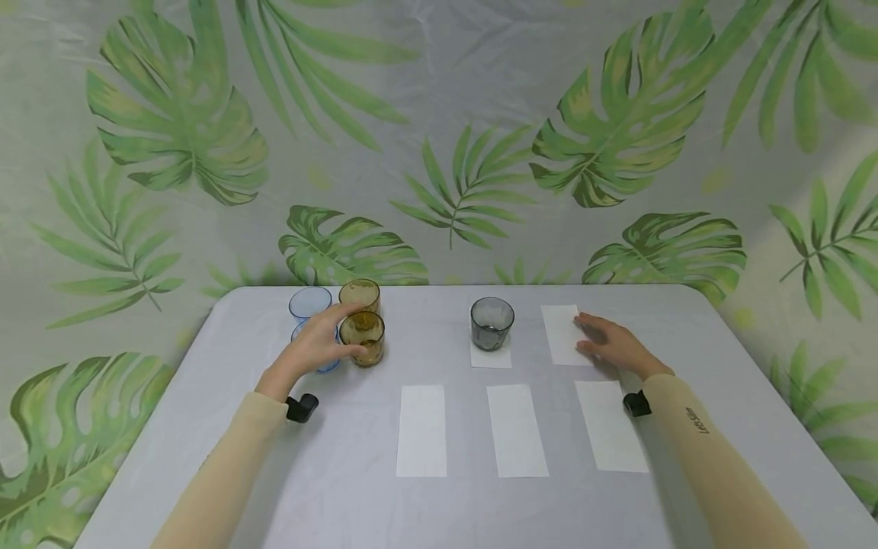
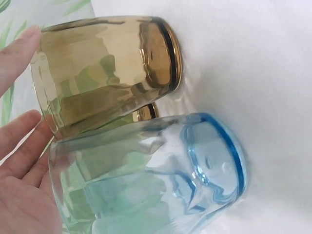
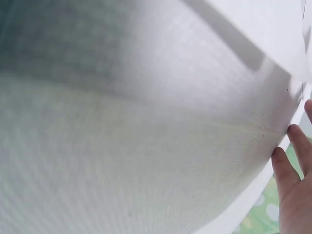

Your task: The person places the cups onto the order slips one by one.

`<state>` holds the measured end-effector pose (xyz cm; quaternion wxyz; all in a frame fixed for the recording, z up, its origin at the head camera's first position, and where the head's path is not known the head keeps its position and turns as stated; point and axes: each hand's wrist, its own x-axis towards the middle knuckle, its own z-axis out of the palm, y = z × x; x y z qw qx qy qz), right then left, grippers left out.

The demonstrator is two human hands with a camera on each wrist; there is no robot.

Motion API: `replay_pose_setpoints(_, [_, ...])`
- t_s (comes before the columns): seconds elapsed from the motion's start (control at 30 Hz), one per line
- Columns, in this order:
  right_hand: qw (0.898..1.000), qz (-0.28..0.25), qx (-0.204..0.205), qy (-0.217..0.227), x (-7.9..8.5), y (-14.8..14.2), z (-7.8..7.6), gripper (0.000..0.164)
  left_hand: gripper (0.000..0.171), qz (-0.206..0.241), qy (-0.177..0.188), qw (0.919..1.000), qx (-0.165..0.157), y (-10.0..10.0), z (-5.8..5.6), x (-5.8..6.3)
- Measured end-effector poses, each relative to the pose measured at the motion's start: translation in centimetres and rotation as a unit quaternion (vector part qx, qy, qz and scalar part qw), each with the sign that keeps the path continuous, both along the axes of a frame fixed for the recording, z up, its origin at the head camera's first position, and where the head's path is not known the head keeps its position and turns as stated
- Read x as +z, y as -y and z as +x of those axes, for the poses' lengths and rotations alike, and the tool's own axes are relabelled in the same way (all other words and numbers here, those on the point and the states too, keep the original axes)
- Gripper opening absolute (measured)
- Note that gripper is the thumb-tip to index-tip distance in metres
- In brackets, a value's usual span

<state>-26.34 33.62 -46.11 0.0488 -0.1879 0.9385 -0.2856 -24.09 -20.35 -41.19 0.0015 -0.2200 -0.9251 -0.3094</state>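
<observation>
One round, see-through brown glass (image 1: 370, 335) is in the left hand (image 1: 310, 347), with the thumb on its near side and a finger on its far side, up by the rim. That hand is bent into a C about as wide as the glass, and it likely holds the top because other glasses crowd in close lower down. The brown glass looks to be standing on the white cloth-covered table (image 1: 329, 488), but I cannot tell if it is up a tiny bit. A second see-through brown glass (image 1: 360, 290) is just past the left fingers. One round, clear blue glass (image 1: 309, 303) stands past the knuckles, and another clear blue glass (image 1: 329, 367) is partly hidden under the palm, so the hand has to reach over it. Between the two hands, a round smoky grey glass (image 1: 491, 324) stands on a flat white paper strip (image 1: 490, 360), nearer its far end, so some paper shows in front. The right hand (image 1: 610, 347) has hold of nothing; its fingers are apart and softly bent, with the tips at the edge of a bare white paper (image 1: 559, 335), maybe just to lean there. Three more white papers (image 1: 517, 431) lie nearer the person than both hands, with gaps so they don't overlap.
</observation>
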Motion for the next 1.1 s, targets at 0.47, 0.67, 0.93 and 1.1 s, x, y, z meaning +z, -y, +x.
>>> replay_pose_setpoints(0.47, [0.999, 0.018, 0.026, -0.008, -0.47, -0.40, -0.45, 0.058, 0.081, -0.022, 0.003, 0.9996, -0.015, -0.19, -0.22, 0.27])
replay_pose_setpoints(0.67, [0.999, 0.018, 0.029, -0.005, -0.55, -0.52, -0.43, 0.060, 0.080, -0.024, -0.001, 0.9995, -0.022, -0.17, -0.15, 0.31])
replay_pose_setpoints(0.93, [0.999, 0.020, 0.025, 0.004, -0.38, -0.65, -0.28, 0.060, 0.081, -0.032, -0.005, 0.9992, -0.026, -0.15, -0.35, 0.32])
replay_pose_setpoints(1.1, [1.000, 0.019, 0.024, 0.006, -0.26, -0.53, -0.26, 0.060, 0.082, -0.030, -0.007, 0.9991, -0.030, -0.16, -0.46, 0.24])
